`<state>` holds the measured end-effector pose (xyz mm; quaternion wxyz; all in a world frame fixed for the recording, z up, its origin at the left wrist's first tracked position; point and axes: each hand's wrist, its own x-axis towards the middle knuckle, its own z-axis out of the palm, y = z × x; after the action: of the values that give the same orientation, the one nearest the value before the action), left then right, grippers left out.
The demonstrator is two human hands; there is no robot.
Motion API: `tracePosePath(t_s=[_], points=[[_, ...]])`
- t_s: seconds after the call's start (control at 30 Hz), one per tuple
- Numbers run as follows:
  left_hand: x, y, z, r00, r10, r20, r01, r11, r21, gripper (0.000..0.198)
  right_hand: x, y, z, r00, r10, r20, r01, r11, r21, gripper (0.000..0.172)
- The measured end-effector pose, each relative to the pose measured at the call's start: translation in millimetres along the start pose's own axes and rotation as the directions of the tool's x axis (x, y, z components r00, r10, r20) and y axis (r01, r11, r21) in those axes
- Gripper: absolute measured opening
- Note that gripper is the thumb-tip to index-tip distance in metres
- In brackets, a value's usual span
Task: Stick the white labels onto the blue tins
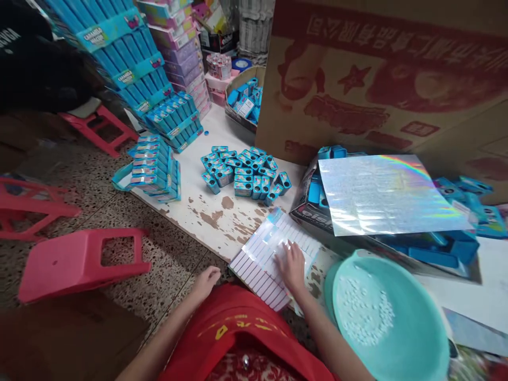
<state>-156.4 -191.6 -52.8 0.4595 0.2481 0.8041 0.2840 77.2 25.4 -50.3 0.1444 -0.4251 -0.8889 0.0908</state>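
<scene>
My right hand (pixel 291 263) lies with fingers spread on a shiny pale sheet of narrow label strips (pixel 257 275), at the table's near edge. My left hand (pixel 207 280) hangs off the sheet's left corner with its fingers curled in, and nothing shows in it. Beyond the sheet stands a loose group of small blue boxes (pixel 243 189), several with a round dark hole in the top. To the right of my right hand, a turquoise basin (pixel 416 317) holds many small white pellets.
Stacked blue display trays (pixel 115 53) rise at the back left, near a packed blue tray (pixel 153 166). A large cardboard carton (pixel 381 79) stands behind. A silvery sheet (pixel 389 196) covers part of an open box (pixel 317 217) of blue boxes. Red stools (pixel 63 264) stand left.
</scene>
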Motion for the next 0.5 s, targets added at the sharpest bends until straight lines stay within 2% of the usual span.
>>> tracePosePath(t_s=[0.1, 0.17, 0.27, 0.3, 0.37, 0.43, 0.5], points=[[-8, 1, 1.3, 1.0, 0.023, 0.008, -0.023, 0.999, 0.049, 0.032, -35, -23, 13, 0.993, -0.07, 0.094, 0.068, 0.997, 0.022, 0.053], [-14, 2, -5.0, 0.999, 0.036, 0.01, -0.037, 0.995, 0.097, 0.029, -45, -28, 19, 0.98, -0.042, 0.196, 0.044, 0.999, -0.002, 0.059], [-15, 0, -33.1, 0.997, 0.029, -0.071, -0.016, 0.985, 0.172, 0.022, -46, -20, 26, 0.964, 0.016, 0.265, -0.007, 0.999, -0.033, 0.069], [-12, -3, -49.1, 0.991, 0.023, -0.131, 0.003, 0.982, 0.188, 0.02, -45, -15, 28, 0.968, 0.001, 0.252, 0.007, 1.0, -0.028, 0.072], [-1, -10, -92.6, 0.958, 0.003, -0.288, 0.058, 0.977, 0.204, 0.02, -44, -8, 31, 0.983, -0.048, 0.178, 0.052, 0.998, -0.017, 0.076], [16, -20, -150.2, 0.896, -0.024, -0.444, 0.126, 0.971, 0.202, 0.025, -44, -6, 32, 0.994, -0.08, 0.071, 0.081, 0.997, -0.008, 0.074], [41, -29, -217.6, 0.813, -0.053, -0.579, 0.201, 0.96, 0.193, 0.032, -43, -14, 34, 0.994, -0.102, -0.048, 0.103, 0.995, 0.015, 0.067]])
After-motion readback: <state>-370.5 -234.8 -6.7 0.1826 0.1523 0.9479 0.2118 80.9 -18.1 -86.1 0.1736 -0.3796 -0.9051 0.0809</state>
